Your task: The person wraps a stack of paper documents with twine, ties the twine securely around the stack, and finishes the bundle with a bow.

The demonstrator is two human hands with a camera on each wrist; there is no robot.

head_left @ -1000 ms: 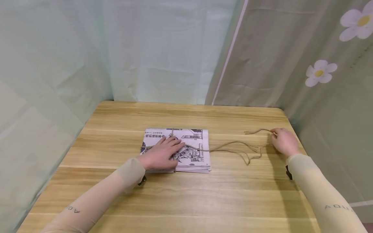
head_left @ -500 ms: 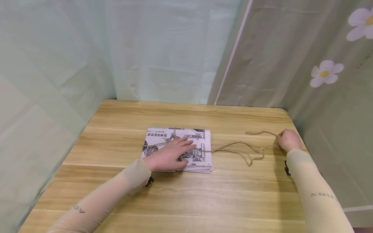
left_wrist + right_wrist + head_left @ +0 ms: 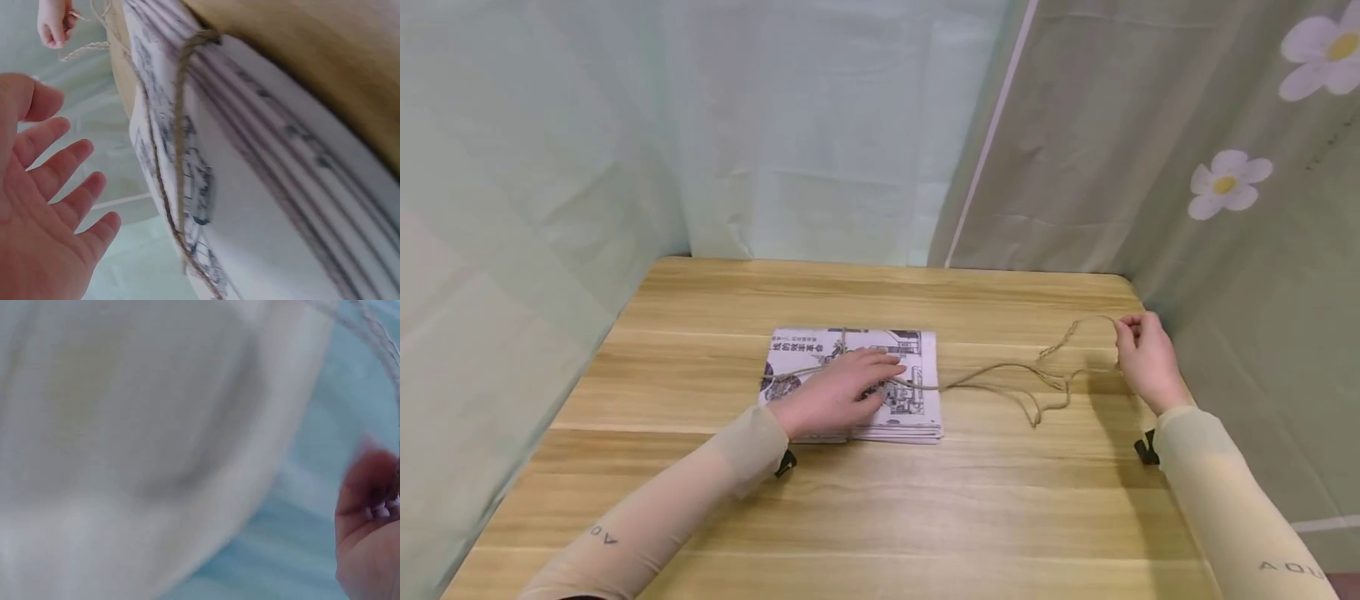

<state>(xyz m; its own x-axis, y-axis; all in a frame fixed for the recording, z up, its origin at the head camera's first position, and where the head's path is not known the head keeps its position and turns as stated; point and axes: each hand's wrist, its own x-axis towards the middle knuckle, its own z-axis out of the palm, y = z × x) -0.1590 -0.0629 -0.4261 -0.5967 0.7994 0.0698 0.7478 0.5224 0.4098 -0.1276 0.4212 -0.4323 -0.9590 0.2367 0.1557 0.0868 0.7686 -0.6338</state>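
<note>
A flat stack of folded newspapers (image 3: 913, 404) lies on the table, with brown twine (image 3: 1000, 365) crossing over its top. My left hand (image 3: 838, 396) is over the stack; in the left wrist view its fingers (image 3: 65, 165) are spread and loosely bent, with a gap between them and the paper. Two lengths of the twine trail rightward from the stack. Near the table's right edge, my right hand (image 3: 1150, 367) pinches twine between thumb and fingers, and a frayed end hangs from it. The right wrist view has this hand (image 3: 369, 550) at its edge, blurred, with twine (image 3: 375, 337) arching above.
The wooden table (image 3: 880, 517) has rounded far corners. Pale green curtain (image 3: 827, 167) hangs behind it and at the left, and a grey-green curtain (image 3: 1075, 150) with white flowers closes off the right side.
My right hand has risen off the table, drawing the frayed twine end up with it. My left hand has shifted right across the newspapers and lifted slightly.
</note>
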